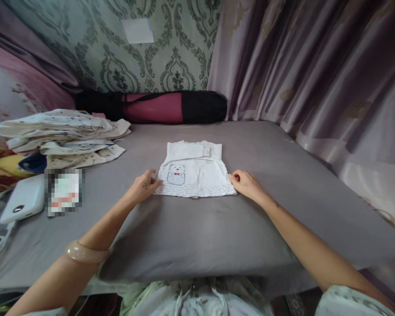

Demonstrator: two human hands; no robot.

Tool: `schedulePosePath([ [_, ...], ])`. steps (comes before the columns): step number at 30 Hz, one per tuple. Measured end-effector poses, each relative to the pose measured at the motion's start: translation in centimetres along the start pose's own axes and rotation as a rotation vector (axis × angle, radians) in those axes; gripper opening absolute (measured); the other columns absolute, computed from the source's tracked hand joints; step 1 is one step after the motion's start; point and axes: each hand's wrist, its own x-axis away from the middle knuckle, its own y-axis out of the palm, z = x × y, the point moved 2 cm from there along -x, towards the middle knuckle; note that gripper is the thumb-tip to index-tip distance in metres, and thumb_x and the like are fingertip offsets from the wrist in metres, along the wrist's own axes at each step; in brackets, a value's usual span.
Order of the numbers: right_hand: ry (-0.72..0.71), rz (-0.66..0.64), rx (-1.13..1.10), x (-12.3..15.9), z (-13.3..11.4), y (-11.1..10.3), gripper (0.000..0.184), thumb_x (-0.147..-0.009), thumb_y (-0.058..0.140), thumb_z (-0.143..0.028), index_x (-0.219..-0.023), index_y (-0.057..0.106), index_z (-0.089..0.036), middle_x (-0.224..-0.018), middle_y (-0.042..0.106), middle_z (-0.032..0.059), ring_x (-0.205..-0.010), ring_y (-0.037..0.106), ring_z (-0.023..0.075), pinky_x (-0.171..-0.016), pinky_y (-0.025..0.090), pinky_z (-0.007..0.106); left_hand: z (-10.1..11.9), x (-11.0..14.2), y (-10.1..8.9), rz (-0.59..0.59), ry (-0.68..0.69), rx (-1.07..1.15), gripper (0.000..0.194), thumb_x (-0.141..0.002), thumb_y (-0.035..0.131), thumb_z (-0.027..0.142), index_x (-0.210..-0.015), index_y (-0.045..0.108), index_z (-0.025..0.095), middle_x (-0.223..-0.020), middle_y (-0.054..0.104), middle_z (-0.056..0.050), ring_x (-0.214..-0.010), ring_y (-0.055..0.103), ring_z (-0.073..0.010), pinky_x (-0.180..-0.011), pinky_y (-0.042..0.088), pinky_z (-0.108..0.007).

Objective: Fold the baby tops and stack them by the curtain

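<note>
A small white baby shirt (pixel 200 175) with a bear drawing lies flat in front of me, its sleeves folded across the upper part. At its lower left edge, my left hand (pixel 146 185) pinches the fabric between thumb and fingers. Opposite it, my right hand (pixel 246 183) has the lower right edge in a similar pinch. The hem between both hands rests on the grey sheet (pixel 197 232) and looks fairly straight.
To the left is a stack of folded clothes (pixel 69 131). Nearer me lie a white power bank (pixel 24 199) with a cable and a blurred-out item (pixel 65 193). A black and dark red long bag (pixel 154 107) lies along the wall; curtains (pixel 283 57) hang on the right.
</note>
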Motion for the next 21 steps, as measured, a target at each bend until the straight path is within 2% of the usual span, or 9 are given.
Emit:
schedulePosePath([
  [4, 0.034, -0.027, 0.039, 0.7, -0.1, 0.4, 0.021, -0.087, 0.053, -0.040, -0.078, 0.059, -0.021, -0.084, 0.064, 0.0037, -0.074, 0.057, 0.0156, -0.062, 0.034, 0.024, 0.2, 0.0, 0.2, -0.018, -0.020, 0.089, 0.059, -0.076, 0.054, 0.055, -0.121, 0.055, 0.016, -0.070, 0.059, 0.000, -0.065, 0.055, -0.0177, -0.062, 0.042, -0.028],
  [10, 0.054, -0.030, -0.001, 1.9, -1.0, 0.4, 0.017, -0.085, 0.053, -0.035, -0.075, 0.054, -0.022, -0.076, 0.063, 0.0010, -0.068, 0.054, 0.0144, -0.059, 0.032, 0.024, 1.4, 0.9, -0.5, -0.120, 0.022, 0.316, 0.070, -0.079, 0.057, 0.054, -0.139, 0.044, 0.021, -0.058, 0.044, 0.007, -0.052, 0.041, -0.0113, -0.051, 0.031, -0.023],
  [12, 0.080, -0.030, -0.083, 2.0, -1.1, 0.2, 0.017, -0.085, 0.053, -0.038, -0.080, 0.055, -0.022, -0.068, 0.061, -0.0009, -0.063, 0.053, 0.0139, -0.058, 0.033, 0.024, 1.8, 1.2, -0.9, -0.151, 0.016, 0.381, 0.064, -0.079, 0.057, 0.053, -0.135, 0.050, 0.022, -0.058, 0.042, 0.007, -0.053, 0.040, -0.0109, -0.050, 0.029, -0.022],
  [14, 0.078, -0.056, -0.219, 2.1, -1.1, 0.0, 0.022, -0.086, 0.051, -0.043, -0.092, 0.056, -0.022, -0.061, 0.056, -0.0040, -0.057, 0.051, 0.0134, -0.057, 0.034, 0.024, 1.9, 1.5, -1.5, -0.188, -0.011, 0.432, 0.056, -0.079, 0.057, 0.052, -0.125, 0.059, 0.020, -0.062, 0.047, 0.004, -0.058, 0.044, -0.0118, -0.052, 0.032, -0.022],
  [17, -0.024, -0.172, -0.390, 2.3, -0.9, -0.5, 0.034, -0.087, 0.047, -0.044, -0.111, 0.056, -0.021, -0.059, 0.050, -0.0066, -0.053, 0.047, 0.0122, -0.055, 0.035, 0.024, 1.6, 2.0, -2.5, -0.267, 0.009, 0.473, 0.049, -0.077, 0.057, 0.044, -0.119, 0.063, 0.019, -0.077, 0.058, -0.001, -0.071, 0.052, -0.0149, -0.060, 0.039, -0.024],
  [19, -0.141, -0.284, -0.395, 2.5, -0.7, -1.0, 0.037, -0.085, 0.049, -0.036, -0.118, 0.056, -0.020, -0.067, 0.053, -0.0048, -0.058, 0.049, 0.0119, -0.056, 0.037, 0.023, 1.1, 2.3, -2.9, -0.326, 0.084, 0.436, 0.052, -0.076, 0.055, 0.036, -0.125, 0.060, 0.021, -0.088, 0.062, -0.002, -0.074, 0.054, -0.0153, -0.064, 0.042, -0.025],
  [21, -0.250, -0.370, -0.337, 2.8, -0.5, -1.4, 0.044, -0.080, 0.052, -0.024, -0.124, 0.054, -0.020, -0.076, 0.057, -0.0022, -0.064, 0.052, 0.0122, -0.059, 0.040, 0.023, 0.5, 2.4, -2.9, -0.333, 0.174, 0.343, 0.055, -0.076, 0.050, 0.028, -0.131, 0.055, 0.023, -0.096, 0.062, -0.003, -0.074, 0.054, -0.0140, -0.065, 0.043, -0.024],
])
